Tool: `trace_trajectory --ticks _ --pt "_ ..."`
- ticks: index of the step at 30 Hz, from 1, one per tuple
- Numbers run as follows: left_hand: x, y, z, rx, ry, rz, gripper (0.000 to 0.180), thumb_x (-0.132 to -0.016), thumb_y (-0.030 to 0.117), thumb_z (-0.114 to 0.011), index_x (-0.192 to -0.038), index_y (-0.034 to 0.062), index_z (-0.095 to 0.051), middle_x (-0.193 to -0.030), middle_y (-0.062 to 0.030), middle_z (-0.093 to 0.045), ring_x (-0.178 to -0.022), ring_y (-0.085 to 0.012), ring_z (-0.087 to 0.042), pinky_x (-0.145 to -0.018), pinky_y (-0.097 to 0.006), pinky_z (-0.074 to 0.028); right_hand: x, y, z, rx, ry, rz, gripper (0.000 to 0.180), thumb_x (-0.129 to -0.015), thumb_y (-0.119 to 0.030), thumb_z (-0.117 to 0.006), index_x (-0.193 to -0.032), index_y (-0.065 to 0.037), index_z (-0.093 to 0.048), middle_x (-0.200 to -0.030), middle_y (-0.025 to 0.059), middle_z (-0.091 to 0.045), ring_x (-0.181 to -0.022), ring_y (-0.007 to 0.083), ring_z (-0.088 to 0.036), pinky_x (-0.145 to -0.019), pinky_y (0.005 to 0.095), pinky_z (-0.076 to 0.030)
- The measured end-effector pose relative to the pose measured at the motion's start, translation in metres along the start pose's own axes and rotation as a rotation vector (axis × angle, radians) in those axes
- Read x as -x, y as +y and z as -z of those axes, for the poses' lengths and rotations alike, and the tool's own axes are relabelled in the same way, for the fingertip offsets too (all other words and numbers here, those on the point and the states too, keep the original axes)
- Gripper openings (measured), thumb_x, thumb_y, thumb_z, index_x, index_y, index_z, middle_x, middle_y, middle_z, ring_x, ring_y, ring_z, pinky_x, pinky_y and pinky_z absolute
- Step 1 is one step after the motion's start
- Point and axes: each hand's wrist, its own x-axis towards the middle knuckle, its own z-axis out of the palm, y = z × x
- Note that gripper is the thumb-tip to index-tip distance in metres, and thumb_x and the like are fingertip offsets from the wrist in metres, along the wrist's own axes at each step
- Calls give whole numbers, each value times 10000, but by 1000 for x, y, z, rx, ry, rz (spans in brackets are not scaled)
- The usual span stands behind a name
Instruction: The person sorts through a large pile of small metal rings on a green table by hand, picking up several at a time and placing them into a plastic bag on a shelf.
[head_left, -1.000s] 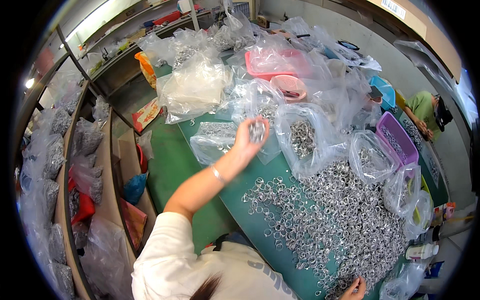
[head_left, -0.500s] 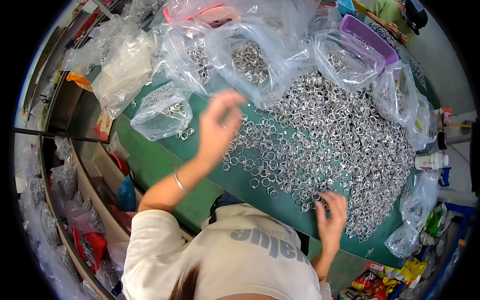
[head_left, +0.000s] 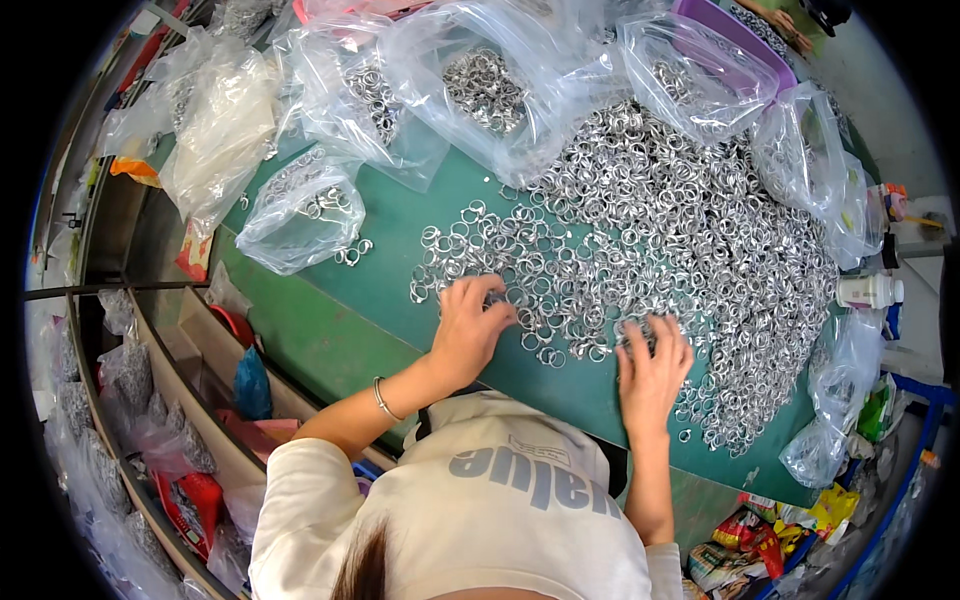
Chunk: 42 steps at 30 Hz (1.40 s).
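Observation:
A big heap of small silver metal rings (head_left: 680,230) lies spread on a green table (head_left: 400,225). My left hand (head_left: 470,325) is down at the near left fringe of the heap, fingers curled and pinched on a few rings. It wears a thin bracelet at the wrist. My right hand (head_left: 652,365) lies palm down on the rings near the front edge, fingers slightly apart and holding nothing. Both forearms come up from my white top.
Clear plastic bags of rings stand around the heap: a small one (head_left: 300,205) at the left, a large one (head_left: 490,90) at the back, more at the right (head_left: 800,150). A purple tub (head_left: 720,30) sits far back, a white bottle (head_left: 868,290) at the right. Shelves with bagged goods (head_left: 130,370) run along the left.
My left hand came down from the bags at the back to the rings near me and closed on some. My right hand moved up onto the heap. The view tilted downward.

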Motion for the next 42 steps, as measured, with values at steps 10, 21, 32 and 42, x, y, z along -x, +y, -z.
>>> trace_trajectory --ticks 10,21,32,42 --pt "2 25 1 36 -202 -148 340 -703 135 -737 -1029 149 -639 -1306 -98 -467 -1189 -322 -416 -995 -503 -269 -2 8 14 -96 189 -102 360 -742 -166 -737 -1075 -91 -622 -1150 71 -530 -1094 288 -487 -932 429 -319" --pt "-33 1 -4 -102 46 -11 268 -712 -5 -660 -958 98 -636 -1296 -123 -459 -1201 -353 -417 -1016 -551 -250 3 -9 4 -101 141 -156 137 -769 -65 -677 -894 -74 -622 -984 57 -571 -930 259 -499 -810 388 -337" --pt "-18 39 -18 62 -144 -159 203 -721 88 -718 -913 95 -651 -1188 -83 -519 -1085 -283 -466 -942 -456 -310 4 -25 4 -259 62 -54 141 -744 -61 -704 -866 -54 -634 -1075 80 -567 -998 275 -502 -854 394 -362" --pt "-6 35 5 1705 -432 876 310 -843 -70 -569 -1133 22 -505 -1107 -114 -574 -928 -148 -581 -816 -265 -475 -3 -17 33 -2213 109 -892 242 -907 -71 -534 -1138 -15 -488 -968 121 -597 -738 151 -519 -642 295 -428"
